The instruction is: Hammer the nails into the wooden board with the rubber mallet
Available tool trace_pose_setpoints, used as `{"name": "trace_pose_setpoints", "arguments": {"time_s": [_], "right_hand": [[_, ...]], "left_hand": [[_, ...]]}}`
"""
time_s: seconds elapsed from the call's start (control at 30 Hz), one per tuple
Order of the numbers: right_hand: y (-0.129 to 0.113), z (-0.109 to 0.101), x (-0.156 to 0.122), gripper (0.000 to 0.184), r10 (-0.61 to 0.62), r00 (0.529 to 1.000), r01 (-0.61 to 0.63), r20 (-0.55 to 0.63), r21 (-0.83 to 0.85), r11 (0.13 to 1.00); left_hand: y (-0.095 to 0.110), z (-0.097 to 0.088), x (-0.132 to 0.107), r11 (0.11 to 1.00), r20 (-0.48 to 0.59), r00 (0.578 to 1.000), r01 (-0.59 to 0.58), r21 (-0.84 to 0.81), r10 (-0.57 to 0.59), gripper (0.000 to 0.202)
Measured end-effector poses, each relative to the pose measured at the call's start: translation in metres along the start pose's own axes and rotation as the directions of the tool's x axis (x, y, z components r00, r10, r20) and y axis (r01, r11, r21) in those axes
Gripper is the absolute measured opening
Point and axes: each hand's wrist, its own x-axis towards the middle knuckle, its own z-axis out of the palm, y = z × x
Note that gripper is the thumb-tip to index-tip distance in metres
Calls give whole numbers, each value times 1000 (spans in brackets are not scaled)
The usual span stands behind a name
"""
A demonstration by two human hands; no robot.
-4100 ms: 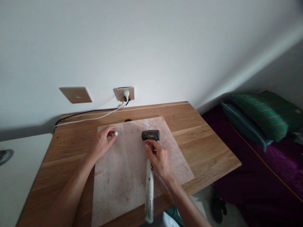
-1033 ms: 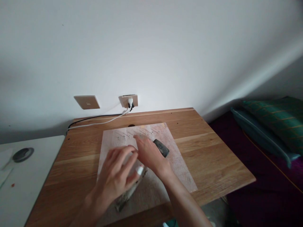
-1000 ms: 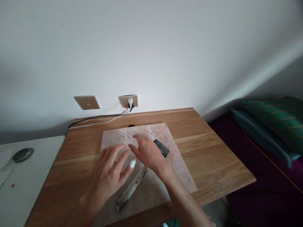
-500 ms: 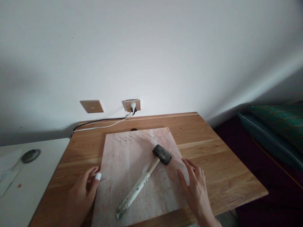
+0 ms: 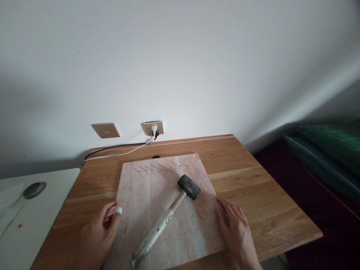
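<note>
A pale, pinkish wooden board (image 5: 149,195) lies on the wooden table. A mallet with a black head (image 5: 189,186) and a paint-worn wooden handle rests diagonally across it. Several thin nails (image 5: 152,170) stand in a row near the board's far edge. My left hand (image 5: 98,232) is at the board's left edge, fingers curled and the thumb, wrapped in white at the tip, against the board. My right hand (image 5: 235,227) holds the right edge, its thumb on the near side and its fingers along the border. Neither hand touches the mallet.
The wooden table (image 5: 253,195) stands against a white wall with a plugged socket (image 5: 152,128) and a cover plate (image 5: 106,130). Cables (image 5: 120,153) run along the table's back. Left is a white surface with a dark round object (image 5: 34,190); right, pillows (image 5: 329,161).
My right hand has closed in on the board's right edge, its fingers less spread. My left hand stays at the left edge. The view has shifted slightly; the mallet still lies on the board.
</note>
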Motion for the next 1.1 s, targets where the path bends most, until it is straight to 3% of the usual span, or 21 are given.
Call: {"name": "trace_pose_setpoints", "arguments": {"time_s": [0.17,0.4,0.53,0.77,0.87,1.1], "right_hand": [[18,-7,3,42,46,999,-47,-21,-43,998],[58,-30,-7,56,117,982,-152,-148,-256,955],[90,-42,-19,62,261,955,-293,-141,-308,905],[139,-65,-11,79,421,889,-457,-181,-289,841],[159,-77,-1,79,512,840,-543,-181,-269,795],[204,-91,15,73,563,806,-592,-181,-225,774]], "left_hand": [[17,10,-6,996,65,997,-27,-85,32,26],[50,48,-22,950,129,977,-127,-286,169,26],[70,67,-23,927,257,933,-159,-339,254,28],[133,95,-25,868,278,872,-267,-419,402,18],[155,107,-25,834,330,833,-250,-493,444,12],[184,128,-29,795,389,783,-211,-568,485,7]]}}
